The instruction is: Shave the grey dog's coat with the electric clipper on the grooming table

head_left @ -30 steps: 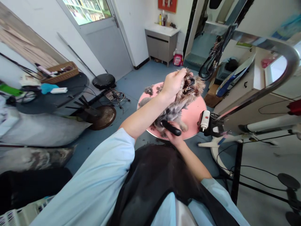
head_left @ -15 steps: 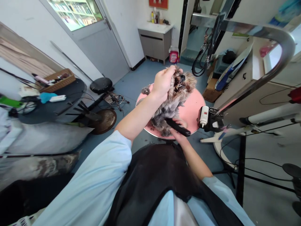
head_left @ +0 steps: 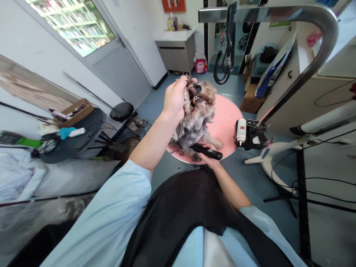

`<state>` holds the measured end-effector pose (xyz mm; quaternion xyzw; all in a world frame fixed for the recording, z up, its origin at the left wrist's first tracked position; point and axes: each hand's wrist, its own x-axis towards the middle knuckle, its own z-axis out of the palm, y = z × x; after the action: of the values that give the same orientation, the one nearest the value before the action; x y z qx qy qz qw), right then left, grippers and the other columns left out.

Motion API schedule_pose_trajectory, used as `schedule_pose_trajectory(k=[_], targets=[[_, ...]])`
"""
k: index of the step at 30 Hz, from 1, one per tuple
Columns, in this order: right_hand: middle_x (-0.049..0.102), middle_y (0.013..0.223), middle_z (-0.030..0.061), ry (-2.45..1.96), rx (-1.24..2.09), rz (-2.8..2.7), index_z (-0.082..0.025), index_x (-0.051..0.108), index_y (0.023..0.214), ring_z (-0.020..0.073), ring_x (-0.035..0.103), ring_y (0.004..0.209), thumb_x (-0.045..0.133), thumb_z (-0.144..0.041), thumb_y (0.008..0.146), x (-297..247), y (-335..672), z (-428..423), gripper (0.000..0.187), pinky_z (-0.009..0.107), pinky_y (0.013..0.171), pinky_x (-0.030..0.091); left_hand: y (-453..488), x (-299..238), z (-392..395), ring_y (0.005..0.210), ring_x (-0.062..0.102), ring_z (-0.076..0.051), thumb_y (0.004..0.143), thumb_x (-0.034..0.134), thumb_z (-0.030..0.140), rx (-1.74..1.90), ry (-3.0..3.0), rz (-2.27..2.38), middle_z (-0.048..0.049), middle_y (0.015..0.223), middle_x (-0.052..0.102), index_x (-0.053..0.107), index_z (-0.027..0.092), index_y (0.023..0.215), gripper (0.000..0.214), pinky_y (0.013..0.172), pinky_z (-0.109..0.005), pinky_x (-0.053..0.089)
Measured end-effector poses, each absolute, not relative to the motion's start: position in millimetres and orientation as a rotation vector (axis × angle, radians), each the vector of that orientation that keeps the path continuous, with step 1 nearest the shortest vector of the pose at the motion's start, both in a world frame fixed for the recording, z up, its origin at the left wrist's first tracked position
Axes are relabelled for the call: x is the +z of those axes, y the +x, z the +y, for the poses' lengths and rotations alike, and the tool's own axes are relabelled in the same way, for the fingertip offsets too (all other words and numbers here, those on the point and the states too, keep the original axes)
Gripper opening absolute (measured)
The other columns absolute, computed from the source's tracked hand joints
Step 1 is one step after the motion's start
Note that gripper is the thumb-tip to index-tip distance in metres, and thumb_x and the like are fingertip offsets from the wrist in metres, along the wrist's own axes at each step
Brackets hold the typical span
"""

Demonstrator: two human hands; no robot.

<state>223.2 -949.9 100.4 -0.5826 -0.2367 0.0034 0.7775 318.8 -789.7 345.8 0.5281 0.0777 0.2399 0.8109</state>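
A small grey-brown dog (head_left: 196, 120) sits on a round pink grooming table (head_left: 226, 122), its head tipped back and mouth open. My left hand (head_left: 174, 98) is closed on the fur at the side of its head and holds the head up. My right hand (head_left: 207, 157) is at the table's near edge, closed around a black hair clipper (head_left: 206, 151) that lies against the dog's belly and front legs. Clumps of cut fur lie on the pink top near the dog.
A curved steel grooming arm (head_left: 314, 63) with a hanging black leash loop (head_left: 222, 63) rises over the table. A white bottle (head_left: 241, 132) and scissors sit in a black holder at the table's right. A black stool (head_left: 121, 111) and a cluttered dark side table (head_left: 83, 126) stand left.
The dog's head has been lifted higher and further back by my left hand. The clipper has shifted slightly along the dog's underside. My view has swung to the right and up.
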Motion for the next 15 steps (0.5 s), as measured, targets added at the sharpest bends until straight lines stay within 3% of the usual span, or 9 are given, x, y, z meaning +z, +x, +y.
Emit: schedule_pose_trajectory(k=[4,11,15], targets=[[0.072,0.11,0.0065,-1.18,-0.169,-0.308,-0.026,0.055,0.097,0.0275,0.07,0.11,0.077,-0.048,0.075,100.5,235.5,-949.8,0.038,0.053,0.106,0.051,315.0,349.7,-785.7,0.119,0.066,-0.023,0.099,0.055,0.031,0.549,1.222,0.163,-0.0047,0.097,0.071,0.062,0.014,0.087,0.021,0.104,-0.037,0.052],[0.073,0.107,0.0072,-1.174,-0.04,-0.218,-0.026,0.053,0.093,0.0272,0.07,0.111,0.077,-0.044,0.071,82.2,221.3,-927.9,0.037,0.052,0.107,0.051,299.2,367.6,-796.2,0.109,0.068,-0.019,0.097,0.047,0.019,0.541,1.242,0.221,-0.004,0.087,0.07,0.06,0.017,0.078,0.023,0.103,-0.033,0.052],[0.074,0.106,0.008,-1.187,-0.009,-0.201,-0.025,0.054,0.096,0.0278,0.071,0.11,0.075,-0.047,0.073,75.2,212.7,-926.1,0.038,0.056,0.106,0.051,297.3,368.1,-796.6,0.106,0.069,-0.018,0.096,0.05,0.023,0.592,1.276,0.261,-0.0036,0.085,0.073,0.061,0.02,0.077,0.022,0.094,-0.029,0.057]])
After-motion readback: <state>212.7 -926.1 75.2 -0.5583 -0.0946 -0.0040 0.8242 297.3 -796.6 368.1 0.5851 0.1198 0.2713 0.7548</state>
